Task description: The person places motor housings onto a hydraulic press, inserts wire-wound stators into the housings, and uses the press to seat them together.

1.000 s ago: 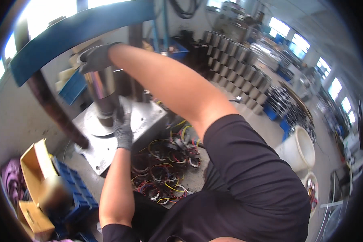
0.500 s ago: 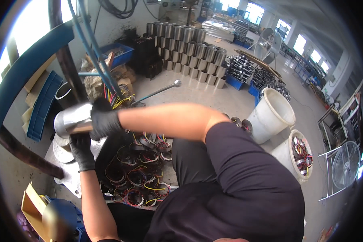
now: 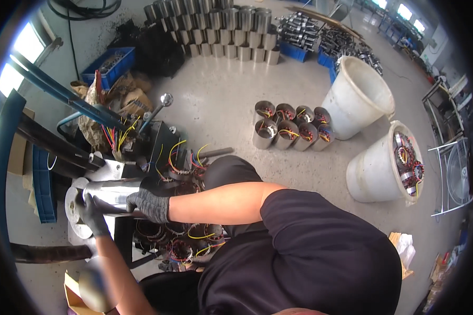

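Observation:
A shiny metal cylinder (image 3: 110,193) lies tilted at the left, over a machine with a round metal plate (image 3: 74,212). My right hand (image 3: 150,203), in a dark glove, grips the end of the cylinder nearer me. My left hand (image 3: 93,216), gloved too, has its fingers against the far end beside the plate. Whether anything sits inside the cylinder is hidden. Beside my legs lie several wire-wound stator rings (image 3: 183,247) with red, blue and yellow leads. A lever with a ball knob (image 3: 166,99) sticks up behind the machine.
Several metal cylinders with wound cores (image 3: 287,134) stand on the floor ahead. To the right are a white bucket (image 3: 347,100) and a second bucket (image 3: 370,176) filled with stators. Stacked cylinders (image 3: 215,34) line the back. Dark posts (image 3: 52,253) and a blue bin (image 3: 108,67) are at left.
The view has swung down and to the right, showing the cylinder group on the floor. The metal cylinder has gone from steeply tilted to nearly level, both hands still on it.

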The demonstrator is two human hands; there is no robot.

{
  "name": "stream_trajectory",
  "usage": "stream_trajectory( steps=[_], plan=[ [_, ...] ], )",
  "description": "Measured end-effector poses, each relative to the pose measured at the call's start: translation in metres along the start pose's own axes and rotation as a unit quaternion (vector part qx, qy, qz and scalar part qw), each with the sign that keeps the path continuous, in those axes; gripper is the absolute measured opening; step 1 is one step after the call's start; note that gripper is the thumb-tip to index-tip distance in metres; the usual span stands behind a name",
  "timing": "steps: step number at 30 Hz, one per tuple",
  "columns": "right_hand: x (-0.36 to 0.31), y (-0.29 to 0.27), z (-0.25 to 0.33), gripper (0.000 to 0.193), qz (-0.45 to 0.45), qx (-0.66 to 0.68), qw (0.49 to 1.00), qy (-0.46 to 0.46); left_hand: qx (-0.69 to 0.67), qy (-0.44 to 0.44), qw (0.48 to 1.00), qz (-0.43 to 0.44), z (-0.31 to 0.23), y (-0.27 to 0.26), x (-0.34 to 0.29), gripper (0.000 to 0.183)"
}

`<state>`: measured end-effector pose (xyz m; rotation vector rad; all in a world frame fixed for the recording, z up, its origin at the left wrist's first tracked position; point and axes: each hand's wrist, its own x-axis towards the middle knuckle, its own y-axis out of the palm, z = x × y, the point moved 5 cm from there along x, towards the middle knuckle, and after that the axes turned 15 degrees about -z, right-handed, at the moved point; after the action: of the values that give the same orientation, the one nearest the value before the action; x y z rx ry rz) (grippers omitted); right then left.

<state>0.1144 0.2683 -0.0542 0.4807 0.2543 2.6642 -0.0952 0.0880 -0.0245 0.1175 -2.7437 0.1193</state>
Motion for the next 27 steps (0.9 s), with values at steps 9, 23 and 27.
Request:
stream_trajectory(
  steps=[9,23,27],
  plan=[
    [0.005,-0.023,-0.009,0.029,0.022,0.033,0.999,-0.019,0.624,0.116,0.765,0.109,-0.134,0.089,-0.012,0.05],
    [-0.01,-0.027,0.017,0.022,-0.173,0.146,0.942,0.247,0.674,0.102,0.716,0.148,-0.076,0.086,0.029,0.042],
    [-0.017,-0.023,0.022,0.018,-0.156,0.131,0.95,0.237,0.622,0.059,0.776,0.086,-0.067,0.066,0.042,0.044]
  ],
)
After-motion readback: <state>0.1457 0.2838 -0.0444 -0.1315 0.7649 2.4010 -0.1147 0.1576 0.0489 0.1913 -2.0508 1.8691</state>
